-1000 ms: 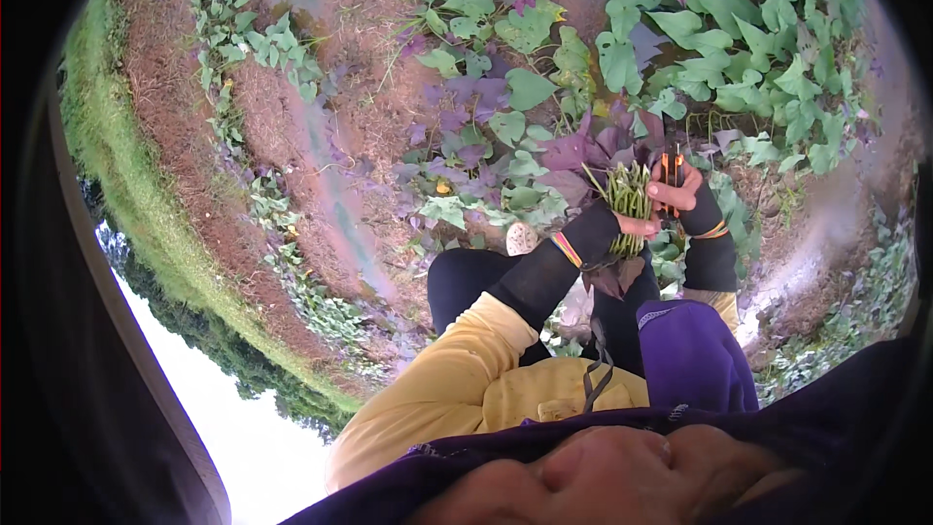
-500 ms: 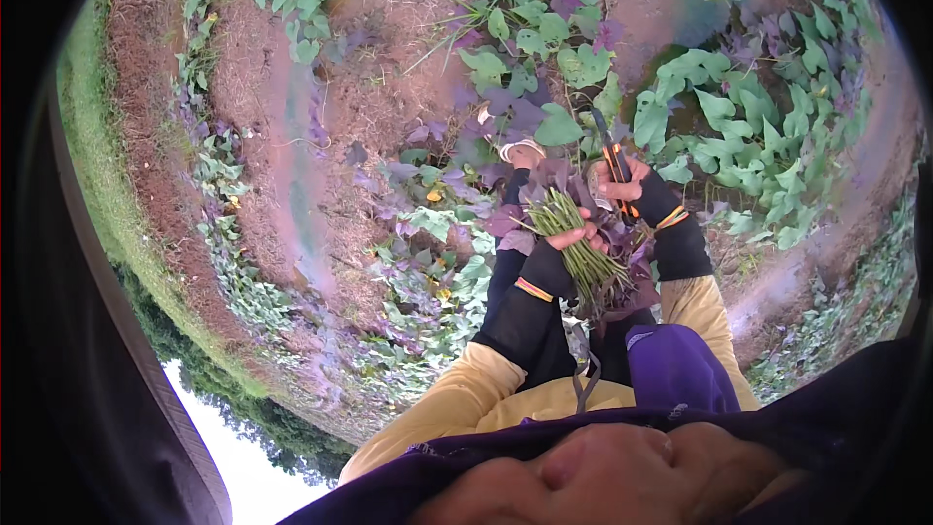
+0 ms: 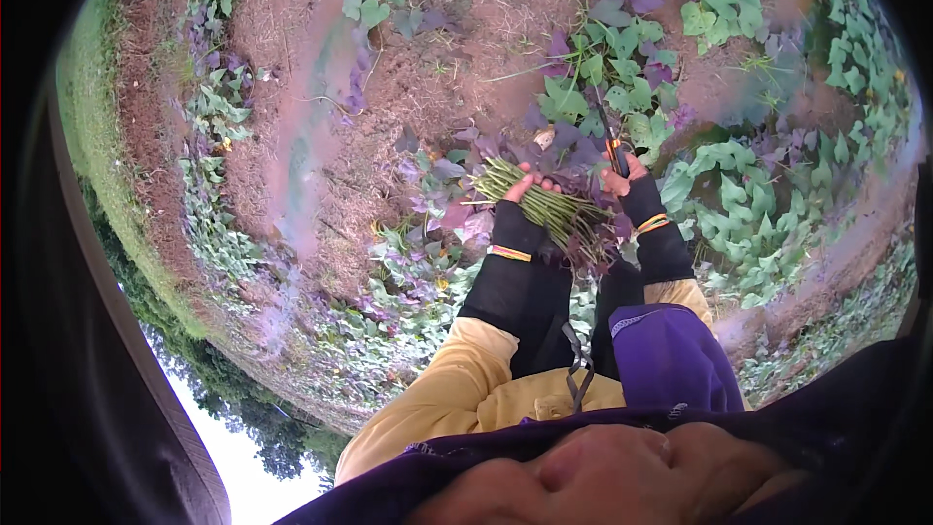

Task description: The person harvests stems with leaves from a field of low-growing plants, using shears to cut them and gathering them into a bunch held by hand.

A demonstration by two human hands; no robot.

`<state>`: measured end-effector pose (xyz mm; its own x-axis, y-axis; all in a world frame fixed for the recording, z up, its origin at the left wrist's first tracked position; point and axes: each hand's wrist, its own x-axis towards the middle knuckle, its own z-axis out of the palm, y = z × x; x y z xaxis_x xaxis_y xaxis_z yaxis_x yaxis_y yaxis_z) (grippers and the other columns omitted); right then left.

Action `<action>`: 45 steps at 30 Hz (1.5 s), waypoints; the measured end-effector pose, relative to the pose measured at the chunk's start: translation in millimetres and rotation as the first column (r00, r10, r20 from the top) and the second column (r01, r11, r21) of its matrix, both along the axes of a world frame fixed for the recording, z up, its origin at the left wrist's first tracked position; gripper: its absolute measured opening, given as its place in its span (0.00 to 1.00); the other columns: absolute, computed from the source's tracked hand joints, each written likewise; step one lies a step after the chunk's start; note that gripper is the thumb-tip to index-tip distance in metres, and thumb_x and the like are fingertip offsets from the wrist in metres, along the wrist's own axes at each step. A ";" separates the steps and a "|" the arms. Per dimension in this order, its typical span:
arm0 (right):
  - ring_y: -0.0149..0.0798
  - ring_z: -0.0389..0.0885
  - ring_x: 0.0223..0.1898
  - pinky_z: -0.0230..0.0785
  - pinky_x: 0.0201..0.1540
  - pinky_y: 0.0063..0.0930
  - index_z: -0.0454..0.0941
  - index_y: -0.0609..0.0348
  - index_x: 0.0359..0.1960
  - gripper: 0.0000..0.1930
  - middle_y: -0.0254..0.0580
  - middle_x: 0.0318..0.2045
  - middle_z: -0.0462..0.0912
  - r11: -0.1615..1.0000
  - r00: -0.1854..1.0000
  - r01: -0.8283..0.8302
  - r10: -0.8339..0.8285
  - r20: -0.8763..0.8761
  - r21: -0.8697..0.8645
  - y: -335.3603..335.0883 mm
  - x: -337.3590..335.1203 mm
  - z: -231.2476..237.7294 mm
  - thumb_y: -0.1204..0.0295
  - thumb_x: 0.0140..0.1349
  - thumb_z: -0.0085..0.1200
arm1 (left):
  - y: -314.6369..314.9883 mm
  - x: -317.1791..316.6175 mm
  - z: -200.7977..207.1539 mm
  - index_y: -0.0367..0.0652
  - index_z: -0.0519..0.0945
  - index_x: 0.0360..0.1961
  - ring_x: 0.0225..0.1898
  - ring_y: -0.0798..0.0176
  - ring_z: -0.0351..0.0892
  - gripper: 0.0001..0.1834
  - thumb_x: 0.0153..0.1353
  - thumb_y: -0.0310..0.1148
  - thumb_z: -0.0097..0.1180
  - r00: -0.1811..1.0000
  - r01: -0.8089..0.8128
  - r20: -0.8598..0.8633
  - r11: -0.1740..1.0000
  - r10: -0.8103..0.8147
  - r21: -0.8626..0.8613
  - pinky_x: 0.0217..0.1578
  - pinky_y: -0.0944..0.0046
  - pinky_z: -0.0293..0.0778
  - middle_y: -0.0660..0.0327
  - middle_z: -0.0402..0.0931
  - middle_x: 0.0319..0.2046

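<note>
A thick bundle of cut vine stems (image 3: 556, 212), green with purple leaves at one end, is gripped in my left hand (image 3: 528, 187). The cut ends point up and left; the leafy end lies toward my right hand. My right hand (image 3: 623, 175) is closed around the handle of a slim knife-like tool (image 3: 612, 144), black with orange marks, its dark long end pointing away from me. Its exact kind is too small to tell. Both hands hang low over purple and green vine leaves. Black sleeves cover my wrists, with striped bands around them.
Leafy green vines (image 3: 743, 194) spread at the right. Another vine strip (image 3: 627, 58) runs ahead of my hands. Bare reddish soil (image 3: 457, 68) with dry straw lies between the rows. Grass (image 3: 97, 156) borders the far left.
My left hand has moved left, and the bundle has tilted closer to level. My right hand stays around the tool, slightly lower against the plants. The whole view has shifted to the left.
</note>
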<state>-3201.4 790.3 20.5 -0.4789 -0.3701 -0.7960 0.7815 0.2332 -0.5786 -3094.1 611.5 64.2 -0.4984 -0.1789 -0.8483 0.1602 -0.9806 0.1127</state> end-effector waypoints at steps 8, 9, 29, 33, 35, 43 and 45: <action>0.22 0.68 0.21 0.62 0.24 0.19 0.70 0.58 0.47 0.16 0.27 0.23 0.72 0.997 0.969 0.023 -0.005 -0.246 0.071 -9.8 15.5 -22.8 0.76 0.57 0.53 | -119.8 -37.2 58.2 0.46 0.71 0.46 0.38 0.61 0.71 0.12 0.61 0.26 0.50 0.976 0.211 0.138 0.869 -0.166 -0.448 0.51 0.54 0.69 0.62 0.71 0.32; 0.30 0.72 0.22 0.65 0.26 0.25 0.71 0.58 0.46 0.16 0.34 0.23 0.74 0.996 0.981 -0.049 0.061 -0.185 0.070 -15.2 15.7 -20.3 0.72 0.55 0.55 | -130.0 -33.4 63.1 0.47 0.70 0.46 0.38 0.60 0.71 0.12 0.61 0.26 0.51 0.969 0.239 0.166 0.849 -0.181 -0.472 0.51 0.55 0.70 0.62 0.72 0.32; 0.51 0.79 0.44 0.71 0.47 0.41 0.76 0.55 0.45 0.18 0.54 0.49 0.75 0.067 0.745 0.040 0.663 -0.074 0.997 469.2 -202.5 -105.8 0.60 0.56 0.52 | 141.3 -210.7 32.8 0.40 0.69 0.51 0.37 0.65 0.73 0.19 0.58 0.21 0.55 0.524 0.829 0.466 0.302 -0.713 -0.471 0.42 0.65 0.72 0.62 0.73 0.34; 0.55 0.80 0.41 0.71 0.46 0.42 0.78 0.60 0.39 0.22 0.54 0.36 0.81 0.166 0.968 -0.068 0.249 0.025 0.984 589.4 -182.9 -106.6 0.53 0.55 0.49 | 246.9 -274.7 0.7 0.39 0.70 0.50 0.37 0.65 0.75 0.19 0.57 0.21 0.56 0.414 0.874 0.438 0.215 -0.798 -0.435 0.43 0.65 0.72 0.62 0.74 0.33; 0.47 0.82 0.30 0.73 0.37 0.35 0.76 0.61 0.38 0.20 0.49 0.28 0.81 0.420 0.995 0.064 0.044 -0.091 0.905 635.4 -142.3 -111.7 0.56 0.53 0.55 | 311.6 -302.3 -14.2 0.39 0.69 0.51 0.37 0.65 0.75 0.20 0.57 0.21 0.56 0.350 0.887 0.348 0.188 -0.870 -0.423 0.42 0.66 0.72 0.62 0.74 0.34; 0.23 0.73 0.23 0.65 0.27 0.19 0.75 0.60 0.37 0.12 0.28 0.22 0.75 0.604 0.611 0.730 -0.787 0.090 0.321 433.3 -102.3 0.0 0.67 0.55 0.58 | 447.3 -341.8 -87.7 0.40 0.75 0.48 0.27 0.73 0.74 0.20 0.56 0.35 0.63 -0.423 0.876 0.387 -0.479 -0.820 -0.057 0.27 0.72 0.67 0.64 0.78 0.27; 0.22 0.72 0.24 0.64 0.27 0.19 0.75 0.60 0.38 0.12 0.28 0.22 0.75 0.520 0.506 0.799 -0.853 0.130 0.301 406.2 -102.4 29.5 0.67 0.56 0.58 | 475.6 -326.3 -98.4 0.41 0.80 0.36 0.24 0.71 0.73 0.17 0.53 0.43 0.66 -0.627 0.740 0.371 -0.673 -0.685 0.006 0.26 0.70 0.67 0.64 0.77 0.24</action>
